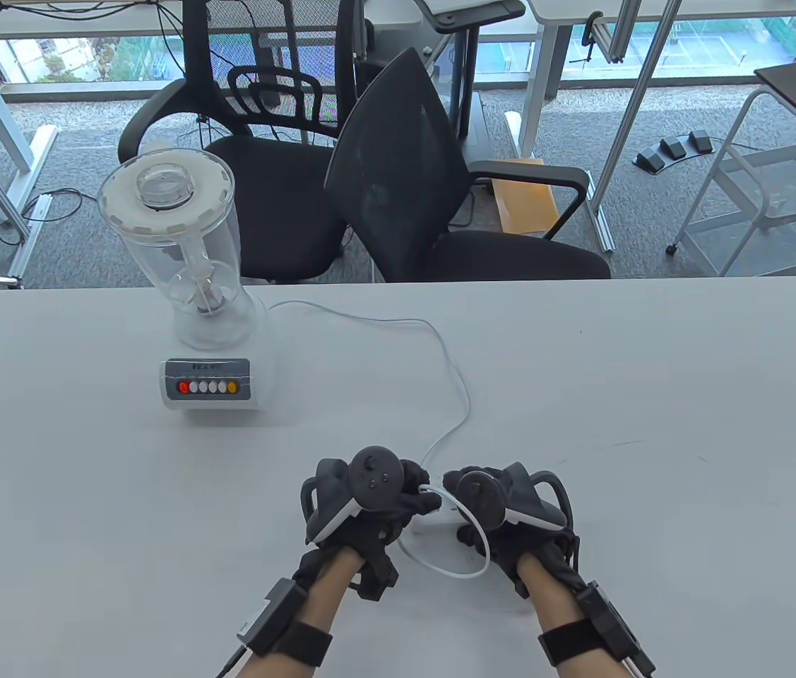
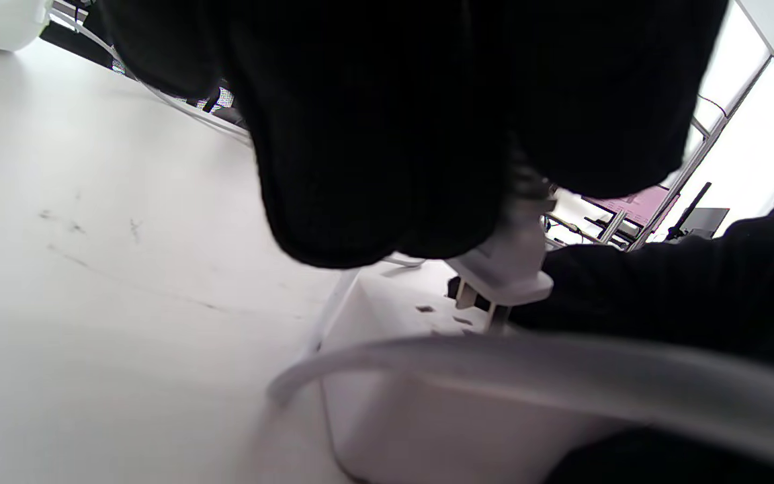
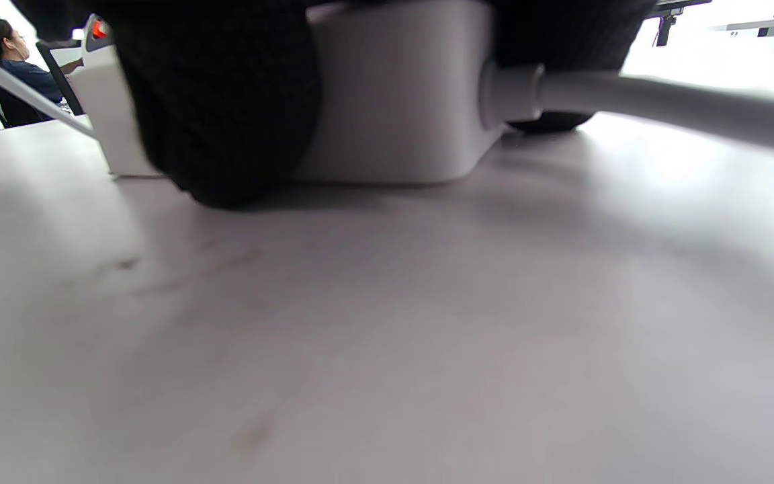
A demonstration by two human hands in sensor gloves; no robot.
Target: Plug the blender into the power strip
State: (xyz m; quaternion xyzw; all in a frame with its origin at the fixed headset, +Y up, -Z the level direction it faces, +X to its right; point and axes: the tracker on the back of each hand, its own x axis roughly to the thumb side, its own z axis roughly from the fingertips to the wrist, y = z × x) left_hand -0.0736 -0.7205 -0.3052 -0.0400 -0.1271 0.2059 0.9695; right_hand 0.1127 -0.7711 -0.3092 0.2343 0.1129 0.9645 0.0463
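Note:
The white blender (image 1: 207,381) with its clear jar stands at the table's back left. Its thin white cord (image 1: 465,402) runs to my hands near the front edge. My left hand (image 1: 420,494) pinches the white plug (image 2: 508,269). The plug's metal prongs show just above the socket holes in the top of the white power strip (image 2: 394,316). My right hand (image 1: 465,512) grips the strip (image 1: 433,524) and holds it on the table. In the right wrist view a gloved finger (image 3: 219,114) presses the strip's side (image 3: 394,94).
The strip's own thicker cable (image 1: 450,568) loops on the table between my wrists; it also shows in the right wrist view (image 3: 662,101). A red switch (image 3: 98,30) sits at the strip's far end. Two black office chairs (image 1: 440,212) stand behind the table's far edge.

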